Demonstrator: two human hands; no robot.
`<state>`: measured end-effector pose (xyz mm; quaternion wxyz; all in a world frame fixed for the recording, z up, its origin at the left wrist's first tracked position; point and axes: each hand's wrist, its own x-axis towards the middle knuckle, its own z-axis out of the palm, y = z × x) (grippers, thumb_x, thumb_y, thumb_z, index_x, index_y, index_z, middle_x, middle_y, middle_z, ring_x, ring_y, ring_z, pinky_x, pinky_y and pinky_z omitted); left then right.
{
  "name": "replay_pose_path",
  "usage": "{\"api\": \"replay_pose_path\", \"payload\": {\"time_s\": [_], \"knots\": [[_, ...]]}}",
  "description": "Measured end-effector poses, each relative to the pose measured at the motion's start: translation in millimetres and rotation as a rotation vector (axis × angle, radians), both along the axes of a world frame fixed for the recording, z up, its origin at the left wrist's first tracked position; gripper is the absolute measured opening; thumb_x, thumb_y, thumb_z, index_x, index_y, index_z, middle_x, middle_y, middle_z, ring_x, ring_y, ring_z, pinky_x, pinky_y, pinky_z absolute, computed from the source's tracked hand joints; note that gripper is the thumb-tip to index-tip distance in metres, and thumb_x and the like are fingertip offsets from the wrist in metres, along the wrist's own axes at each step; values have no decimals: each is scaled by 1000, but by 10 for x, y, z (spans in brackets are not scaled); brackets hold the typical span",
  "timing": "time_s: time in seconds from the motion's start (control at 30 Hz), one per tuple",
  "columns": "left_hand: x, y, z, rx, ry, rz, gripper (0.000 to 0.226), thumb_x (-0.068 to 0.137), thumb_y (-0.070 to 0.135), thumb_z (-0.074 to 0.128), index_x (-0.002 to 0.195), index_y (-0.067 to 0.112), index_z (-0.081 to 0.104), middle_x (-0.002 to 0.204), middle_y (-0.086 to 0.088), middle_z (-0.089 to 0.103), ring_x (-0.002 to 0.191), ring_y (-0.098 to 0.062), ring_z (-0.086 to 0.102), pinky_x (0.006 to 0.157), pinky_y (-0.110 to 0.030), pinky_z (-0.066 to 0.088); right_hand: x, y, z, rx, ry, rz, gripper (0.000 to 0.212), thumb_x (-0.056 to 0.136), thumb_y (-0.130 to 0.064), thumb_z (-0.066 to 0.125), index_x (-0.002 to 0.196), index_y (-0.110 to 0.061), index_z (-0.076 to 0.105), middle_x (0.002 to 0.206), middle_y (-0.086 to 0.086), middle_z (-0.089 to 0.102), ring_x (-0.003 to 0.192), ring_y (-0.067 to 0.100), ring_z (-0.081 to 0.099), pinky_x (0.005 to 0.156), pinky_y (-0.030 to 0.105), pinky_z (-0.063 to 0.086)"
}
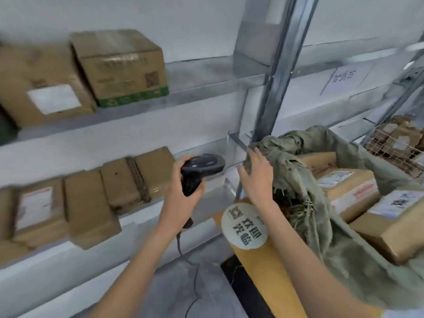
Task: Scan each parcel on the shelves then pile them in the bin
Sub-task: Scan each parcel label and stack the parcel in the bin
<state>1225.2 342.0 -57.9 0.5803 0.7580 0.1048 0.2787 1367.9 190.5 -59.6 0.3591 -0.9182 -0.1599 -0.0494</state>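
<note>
The left hand (183, 180) is raised in front of the lower shelf (146, 214), its fingers and thumb curled round the grip of a dark handheld scanner (197, 173). The scanner's head is pointed to the right, and its cable (192, 278) is seen hanging below the wrist toward the floor. The right hand (257, 177) is held just beside it, fingers straight and spread, nothing gripped, its fingertips laid against the frayed edge of a green sack (321, 214) that lines the bin. The two hands are kept apart, with a narrow gap between them.

Brown cardboard parcels are found in two places. Several flat parcels (91, 198) are lined along the lower shelf, and two bigger boxes (119, 67) are set on the upper shelf (206, 86), one with a green band along its base. Inside the sack, further parcels (348, 191) with white labels are piled.

Motion blur is spread over the whole view, so the label print cannot be read. The leftmost parcels are cut off by the picture's edge. A wire basket (399, 145) with more boxes is only partly seen at the far right. A round white sign (244, 226) below the right wrist is partly covered by the forearm.
</note>
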Motion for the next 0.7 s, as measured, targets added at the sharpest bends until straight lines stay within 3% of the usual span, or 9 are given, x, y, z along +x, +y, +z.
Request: {"api": "replay_pose_path", "payload": {"time_s": [0.1, 0.2, 0.3, 0.37, 0.43, 0.5, 0.63, 0.7], "knots": [[-471, 515, 38, -23, -8, 157, 70, 94, 10, 73, 127, 63, 42, 124, 12, 62, 65, -12, 65, 54, -23, 54, -274, 673, 51, -57, -32, 75, 57, 103, -31, 50, 156, -18, 34, 166, 4, 24, 154, 27, 15, 124, 54, 7], [-957, 948, 75, 6, -19, 298, 70, 92, 8, 74, 129, 59, 44, 121, 24, 61, 69, -16, 67, 53, -24, 56, -591, 1237, 79, -48, -45, 236, 56, 105, -30, 48, 157, -18, 32, 167, 5, 21, 154, 29, 16, 124, 53, 8], [-1508, 1328, 84, -15, -22, 409, 64, 94, 10, 72, 136, 49, 44, 126, 16, 61, 83, -25, 65, 73, -48, 61, -998, 1823, 97, -43, -33, 381, 60, 101, -19, 55, 157, -18, 31, 166, 6, 22, 153, 30, 18, 124, 50, 15], [-1907, 1531, 90, -26, -37, 486, 64, 95, 8, 71, 137, 47, 43, 130, 11, 61, 94, -26, 62, 83, -51, 57, -1337, 2215, 105, -49, -27, 473, 64, 98, -11, 55, 157, -19, 31, 167, 4, 21, 153, 29, 19, 124, 49, 20], [-2268, 1683, 105, -10, -49, 552, 64, 95, 10, 71, 138, 48, 43, 128, 18, 61, 94, -18, 63, 79, -39, 57, -1666, 2564, 107, -38, -13, 565, 63, 98, -8, 51, 157, -19, 31, 167, 5, 21, 153, 31, 19, 123, 50, 21], [-2674, 1832, 85, 17, -46, 630, 64, 94, 12, 72, 137, 49, 43, 126, 17, 63, 85, -10, 63, 71, -26, 55, -2044, 2894, 102, -28, 0, 658, 58, 101, -19, 50, 157, -19, 33, 167, 5, 21, 153, 32, 19, 123, 51, 20], [-3401, 2056, 44, 6, -41, 801, 68, 92, 8, 72, 136, 52, 43, 118, 16, 65, 67, -11, 64, 55, -22, 52, -2712, 3470, 57, -66, -13, 823, 59, 103, -36, 48, 157, -20, 31, 167, 4, 19, 153, 29, 19, 125, 47, 16], [-3725, 2129, 46, 18, -30, 901, 68, 92, 11, 73, 133, 57, 43, 116, 7, 66, 66, -12, 65, 53, -18, 51, -3041, 3704, 23, -84, -18, 888, 60, 104, -38, 48, 158, -20, 28, 167, 4, 19, 153, 28, 19, 125, 45, 17]]}}
